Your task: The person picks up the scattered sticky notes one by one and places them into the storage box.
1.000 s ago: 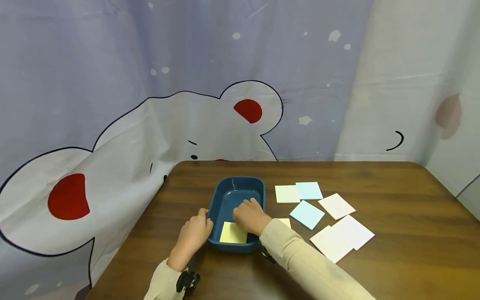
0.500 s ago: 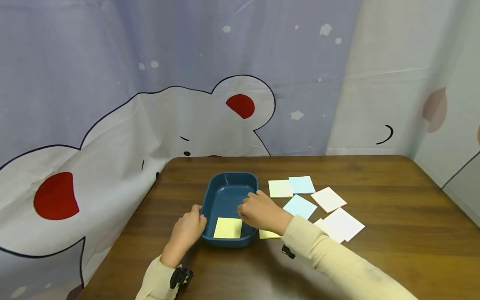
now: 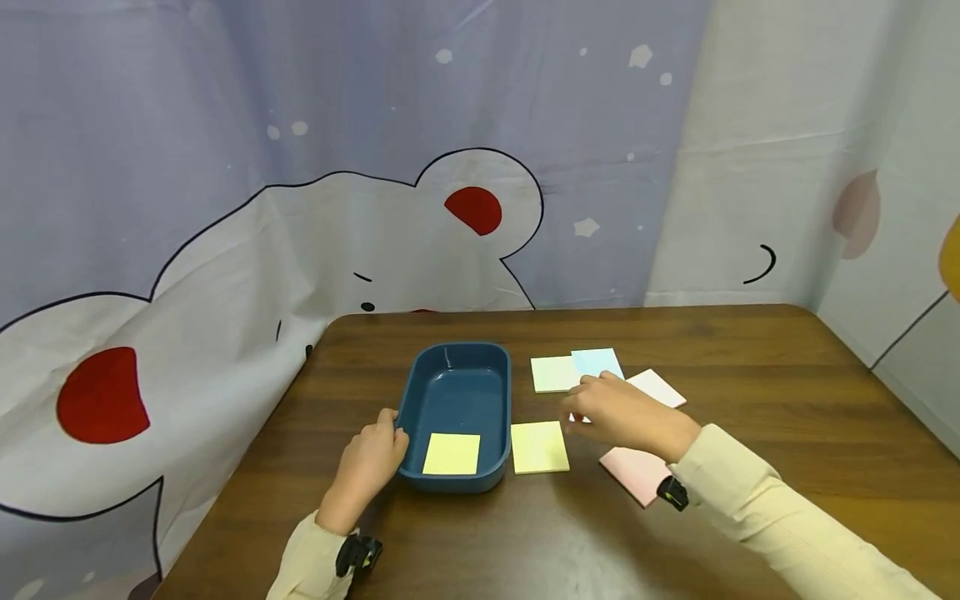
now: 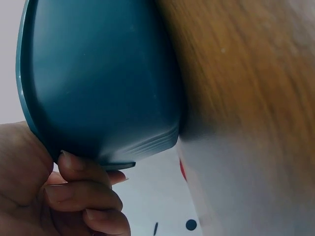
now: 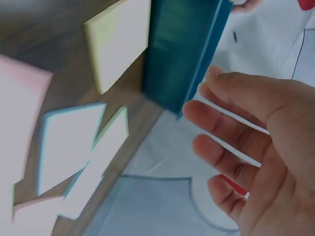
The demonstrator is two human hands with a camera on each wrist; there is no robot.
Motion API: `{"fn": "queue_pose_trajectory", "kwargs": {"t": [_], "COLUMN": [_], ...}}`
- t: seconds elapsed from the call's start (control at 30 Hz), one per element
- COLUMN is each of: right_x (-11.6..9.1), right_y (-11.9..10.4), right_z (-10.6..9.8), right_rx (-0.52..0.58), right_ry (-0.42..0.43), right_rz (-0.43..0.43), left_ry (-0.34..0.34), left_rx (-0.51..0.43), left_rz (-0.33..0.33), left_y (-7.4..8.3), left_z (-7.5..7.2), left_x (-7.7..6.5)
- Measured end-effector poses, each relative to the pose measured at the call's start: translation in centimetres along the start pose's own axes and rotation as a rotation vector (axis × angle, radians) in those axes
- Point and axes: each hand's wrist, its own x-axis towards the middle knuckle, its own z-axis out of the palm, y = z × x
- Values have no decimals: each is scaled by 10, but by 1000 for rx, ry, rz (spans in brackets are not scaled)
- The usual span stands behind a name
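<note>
My left hand [image 3: 367, 458] holds the left side of a dark blue tray [image 3: 465, 400]; in the left wrist view its curled fingers [image 4: 83, 194] are at the tray's rim. A yellow sticky note pad [image 3: 452, 454] lies inside, at the tray's near end. Just right of the tray, a second yellow pad [image 3: 539, 447] is on the table. My right hand [image 3: 626, 415] hovers over the other pads, its fingers loosely bent and holding nothing, as the right wrist view confirms. It partly hides a blue pad [image 5: 71, 147] beneath it.
On the wooden table [image 3: 780, 400], a pale green pad [image 3: 552, 374] touches a light blue pad [image 3: 597, 361]. A whitish pad [image 3: 657, 387] and a pink pad [image 3: 633, 473] lie partly behind the right arm. A patterned curtain [image 3: 585, 167] hangs behind the table.
My right hand has moved out of the tray and rightward over the loose pads, uncovering the yellow pad beside the tray. My left hand stays at the tray's edge. The head view has shifted slightly.
</note>
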Motion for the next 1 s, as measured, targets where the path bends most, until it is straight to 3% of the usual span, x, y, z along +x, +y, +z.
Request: {"fn": "queue_pose_trajectory", "kwargs": {"t": [0.43,1.0], "right_x": [-56,-88], "right_y": [31,48], "right_z": [22,44], "right_rx": [118,126], "right_ry": [-136,-92], "right_rz": [136,201], "left_ry": [-29,-45], "left_rx": [-14,-14], "left_rz": [-7,-10], "left_y": [-1,0], "left_z": [-1,-2], "left_x": [3,2]}}
